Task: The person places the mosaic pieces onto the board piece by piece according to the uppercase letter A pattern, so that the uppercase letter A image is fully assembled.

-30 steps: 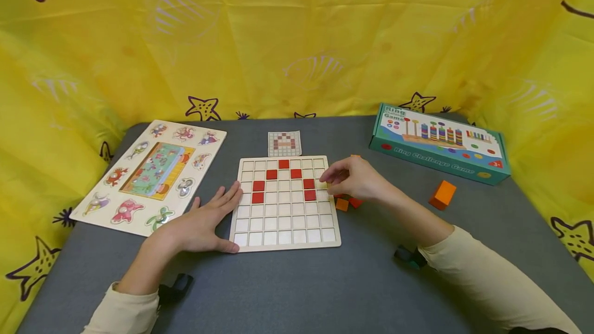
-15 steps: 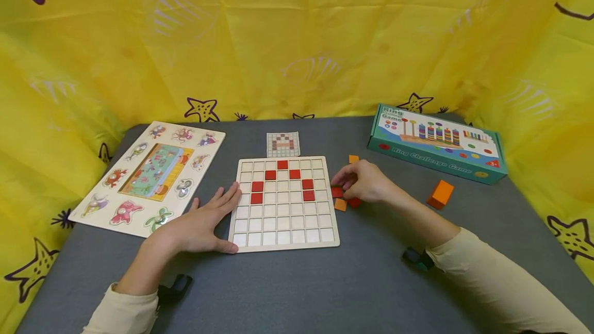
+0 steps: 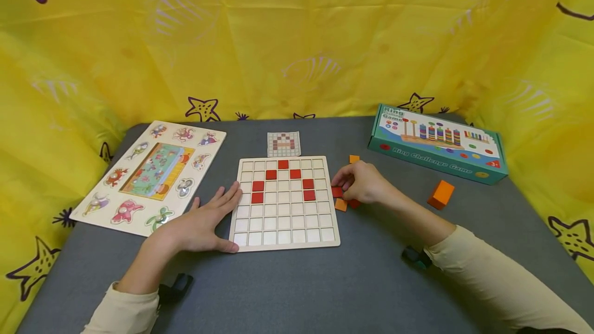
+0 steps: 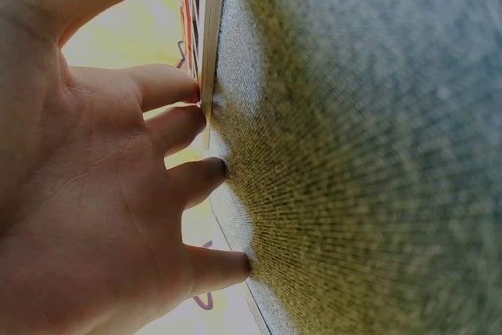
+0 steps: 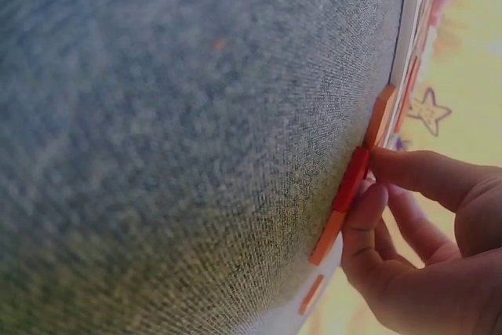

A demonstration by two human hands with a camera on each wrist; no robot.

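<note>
A wooden grid board [image 3: 284, 210] lies at the centre in the head view, with several red tiles [image 3: 283, 164] set in its upper cells as a peak shape. Along its left edge my left hand [image 3: 204, 226] rests with spread fingers and thumb, fingertips at the rim. Just off the right edge, my right hand [image 3: 366, 182] pinches a red tile [image 3: 336, 191] between thumb and index finger, low over the table. Orange tiles [image 3: 341, 204] and another red tile [image 3: 353, 203] lie around that hand, partly hidden under it. In the right wrist view an orange tile [image 5: 325, 239] lies beside the pinched one.
A small pattern card [image 3: 284, 144] lies behind the board. On the left is a sea-animal puzzle board [image 3: 105, 219]. A green ring game box [image 3: 438, 143] stands back right, with an orange block [image 3: 441, 195] in front of it. A yellow curtain [image 3: 297, 30] encloses the table.
My right hand has moved right and slightly down, from the board's right edge to the loose tiles, and has stayed there for the last half second. My left hand has not moved.
</note>
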